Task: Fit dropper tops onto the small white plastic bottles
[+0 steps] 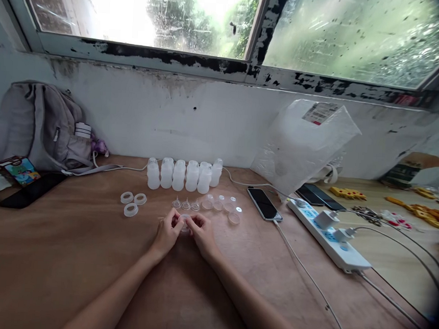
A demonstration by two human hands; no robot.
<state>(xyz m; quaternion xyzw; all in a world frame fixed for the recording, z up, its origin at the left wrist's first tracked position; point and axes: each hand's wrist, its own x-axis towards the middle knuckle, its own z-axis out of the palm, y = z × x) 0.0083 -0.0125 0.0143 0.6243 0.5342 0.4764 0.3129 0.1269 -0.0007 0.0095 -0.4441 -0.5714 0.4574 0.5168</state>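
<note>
My left hand and my right hand meet over the table, fingertips pinching a small translucent bottle collar ring from both sides. My fingers cover part of it, so its exact shape is unclear. Just beyond my fingers stand several clear bottle nipples in a row. To their right lie several clear round discs or caps. Three whitish collar rings rest to the left of my left hand. Farther back, several frosted baby bottles stand in a group.
A phone on a charging cable and a white power strip with plugs lie on the right. A clear plastic bag leans on the wall. At the left are a grey backpack and a black flat object.
</note>
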